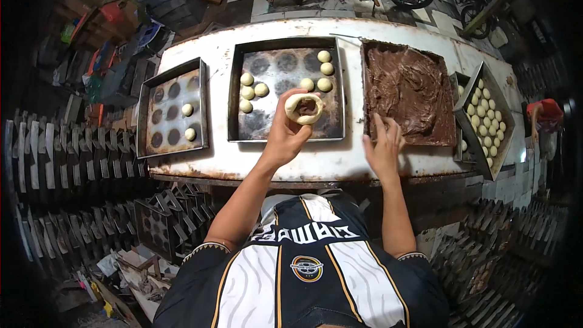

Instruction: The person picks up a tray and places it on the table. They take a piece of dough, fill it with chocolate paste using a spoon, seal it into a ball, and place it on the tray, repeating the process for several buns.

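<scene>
A cupped piece of pale dough (297,114) with brown filling in its hollow is held in my left hand (288,133), above the near part of the middle metal tray (234,115). My right hand (384,143) is at the near left edge of a tray filled with brown paste (407,91), its fingers apart and slightly bent. Whether its fingertips touch the paste is hard to tell. Pale dough balls (261,90) lie in two groups in the middle tray, several at its left and several at its right.
The left tray (203,109) holds two dough balls. At the right, a tilted tray (509,126) of many dough balls overlaps another tray. A person in red (548,112) is beyond the table's right end. Stacked metal trays (73,158) stand at the left.
</scene>
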The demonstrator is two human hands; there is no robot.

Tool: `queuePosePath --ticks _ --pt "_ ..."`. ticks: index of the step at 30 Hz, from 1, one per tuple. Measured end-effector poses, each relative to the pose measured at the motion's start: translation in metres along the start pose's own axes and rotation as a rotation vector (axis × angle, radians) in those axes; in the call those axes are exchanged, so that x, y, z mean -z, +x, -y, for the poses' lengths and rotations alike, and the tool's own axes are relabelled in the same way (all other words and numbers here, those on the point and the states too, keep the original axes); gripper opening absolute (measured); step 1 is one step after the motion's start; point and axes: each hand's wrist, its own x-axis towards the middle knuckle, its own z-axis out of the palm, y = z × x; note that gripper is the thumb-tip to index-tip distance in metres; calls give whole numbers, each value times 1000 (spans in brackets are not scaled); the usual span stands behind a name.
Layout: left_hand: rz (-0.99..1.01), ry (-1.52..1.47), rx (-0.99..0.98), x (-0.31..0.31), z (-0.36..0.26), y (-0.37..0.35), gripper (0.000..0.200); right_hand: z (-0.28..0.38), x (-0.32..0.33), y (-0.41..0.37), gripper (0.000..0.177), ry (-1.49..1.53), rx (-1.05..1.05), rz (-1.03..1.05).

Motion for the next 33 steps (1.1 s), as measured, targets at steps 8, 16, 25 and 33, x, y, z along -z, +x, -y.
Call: queuePosePath --ticks 8,16,25,33 --pt "32 367 -447 50 -60 -49 50 211 24 -21 34 1563 294 -13" --pt "-16 376 -590 107 -101 -86 33 278 65 -41 29 1267 443 -161" --pt "211 -386 143 106 -106 -96 38 302 47 -68 45 717 581 -448" --pt "413 166 -152 72 -95 -78 24 281 40 -85 36 1162 183 -421"
